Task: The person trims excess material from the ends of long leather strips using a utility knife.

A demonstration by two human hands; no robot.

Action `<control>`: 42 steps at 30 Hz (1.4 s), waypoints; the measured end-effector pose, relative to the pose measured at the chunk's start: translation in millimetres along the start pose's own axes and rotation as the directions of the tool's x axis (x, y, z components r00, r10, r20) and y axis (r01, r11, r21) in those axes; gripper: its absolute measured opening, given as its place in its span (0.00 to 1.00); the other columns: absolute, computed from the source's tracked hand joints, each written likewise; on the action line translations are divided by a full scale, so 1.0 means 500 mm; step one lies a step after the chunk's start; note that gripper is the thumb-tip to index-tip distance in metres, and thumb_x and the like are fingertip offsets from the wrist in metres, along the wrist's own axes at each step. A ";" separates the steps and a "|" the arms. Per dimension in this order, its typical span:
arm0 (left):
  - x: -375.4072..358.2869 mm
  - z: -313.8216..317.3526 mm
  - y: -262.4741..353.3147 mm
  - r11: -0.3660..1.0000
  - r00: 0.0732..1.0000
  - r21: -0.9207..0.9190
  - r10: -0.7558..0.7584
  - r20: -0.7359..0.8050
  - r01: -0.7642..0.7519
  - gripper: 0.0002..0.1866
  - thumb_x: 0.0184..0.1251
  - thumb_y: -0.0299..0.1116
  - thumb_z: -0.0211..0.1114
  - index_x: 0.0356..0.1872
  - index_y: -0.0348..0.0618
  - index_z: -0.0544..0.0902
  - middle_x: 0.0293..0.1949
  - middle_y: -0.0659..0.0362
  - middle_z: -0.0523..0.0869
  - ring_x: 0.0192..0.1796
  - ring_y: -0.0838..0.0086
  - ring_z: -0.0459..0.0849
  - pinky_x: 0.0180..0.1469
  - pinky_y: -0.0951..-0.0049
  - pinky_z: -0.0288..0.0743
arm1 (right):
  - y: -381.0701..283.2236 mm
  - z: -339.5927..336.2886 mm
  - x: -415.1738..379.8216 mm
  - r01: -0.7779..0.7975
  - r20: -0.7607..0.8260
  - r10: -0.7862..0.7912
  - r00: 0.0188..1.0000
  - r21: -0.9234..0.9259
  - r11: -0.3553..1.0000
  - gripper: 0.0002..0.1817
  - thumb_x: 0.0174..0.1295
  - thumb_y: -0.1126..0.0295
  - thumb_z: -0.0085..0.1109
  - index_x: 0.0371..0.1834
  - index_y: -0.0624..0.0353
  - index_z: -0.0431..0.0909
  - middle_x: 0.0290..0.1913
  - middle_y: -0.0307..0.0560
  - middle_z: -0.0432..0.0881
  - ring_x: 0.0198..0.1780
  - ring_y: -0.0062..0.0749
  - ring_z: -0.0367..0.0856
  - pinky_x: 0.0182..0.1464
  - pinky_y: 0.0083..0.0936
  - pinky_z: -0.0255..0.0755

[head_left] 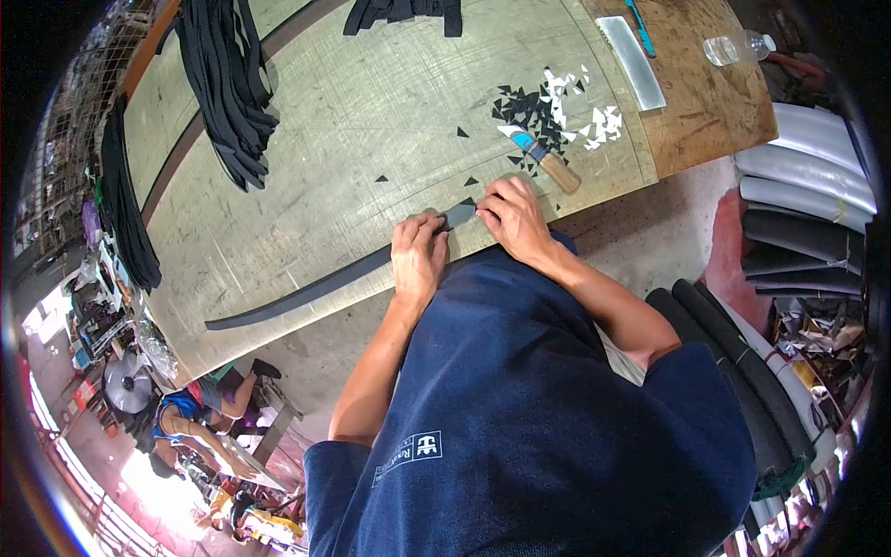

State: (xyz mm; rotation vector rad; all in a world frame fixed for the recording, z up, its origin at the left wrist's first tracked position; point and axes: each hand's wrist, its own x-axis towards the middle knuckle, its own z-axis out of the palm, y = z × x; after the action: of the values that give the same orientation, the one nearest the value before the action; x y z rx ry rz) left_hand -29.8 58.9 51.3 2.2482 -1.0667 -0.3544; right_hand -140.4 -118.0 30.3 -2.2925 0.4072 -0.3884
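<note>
A long black strip of flat material lies along the near edge of the table, and its pointed end shows grey between my hands. My left hand grips the strip a little behind that end, with curled fingers on top. At the tip, my right hand has its thumb and fingers drawn together, touching the end; what exactly is pinched there is partly hidden. Just beyond my right hand lies a wooden-handled knife with blue near its blade. Small black triangular offcuts and white offcuts are scattered around it.
Bundles of black strips hang over the table's left part, with more black pieces at the far edge. A metal plate, a teal cutter and a plastic bottle lie right. Rolls stand beside me; a person sits lower left.
</note>
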 end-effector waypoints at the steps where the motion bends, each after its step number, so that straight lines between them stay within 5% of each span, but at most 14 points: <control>1: 0.001 0.000 0.001 1.000 1.000 0.004 0.003 0.001 -0.003 0.13 0.57 0.24 0.70 0.44 0.37 0.85 0.48 0.52 0.85 0.52 0.56 0.81 0.57 0.61 0.76 | 0.000 -0.001 0.000 0.001 -0.001 -0.001 1.000 -0.002 1.000 0.05 0.54 0.74 0.68 0.33 0.62 0.84 0.39 0.45 0.77 0.46 0.43 0.74 0.51 0.38 0.70; 26: -0.002 0.003 -0.003 0.999 0.999 0.019 0.042 -0.001 -0.042 0.13 0.57 0.23 0.70 0.44 0.36 0.86 0.48 0.52 0.85 0.52 0.57 0.81 0.57 0.61 0.75 | 0.001 -0.002 0.002 -0.008 0.002 0.008 1.000 -0.005 1.000 0.05 0.53 0.74 0.69 0.32 0.62 0.84 0.39 0.45 0.77 0.46 0.43 0.74 0.51 0.38 0.71; 32: -0.005 0.010 -0.008 0.996 0.997 0.052 0.077 -0.010 -0.076 0.13 0.56 0.22 0.70 0.44 0.37 0.86 0.49 0.52 0.84 0.52 0.57 0.80 0.56 0.60 0.75 | -0.012 -0.012 0.014 -0.073 0.051 0.073 0.996 0.015 0.997 0.09 0.54 0.66 0.71 0.30 0.61 0.84 0.38 0.46 0.78 0.47 0.43 0.75 0.52 0.40 0.69; 42: 0.014 -0.006 0.017 0.990 0.993 0.125 0.058 0.106 -0.071 0.13 0.59 0.26 0.68 0.46 0.36 0.85 0.50 0.53 0.83 0.51 0.57 0.80 0.54 0.59 0.76 | -0.039 -0.005 0.049 -0.183 0.141 0.222 0.965 -0.246 0.952 0.19 0.55 0.59 0.72 0.38 0.59 0.75 0.38 0.47 0.78 0.45 0.43 0.74 0.47 0.41 0.62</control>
State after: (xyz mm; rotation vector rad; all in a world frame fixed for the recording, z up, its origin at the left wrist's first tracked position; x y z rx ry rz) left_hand -29.1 50.8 59.3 2.3232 -1.2445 -0.3874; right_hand -116.0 -116.6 50.0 -2.4554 0.6240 -0.0445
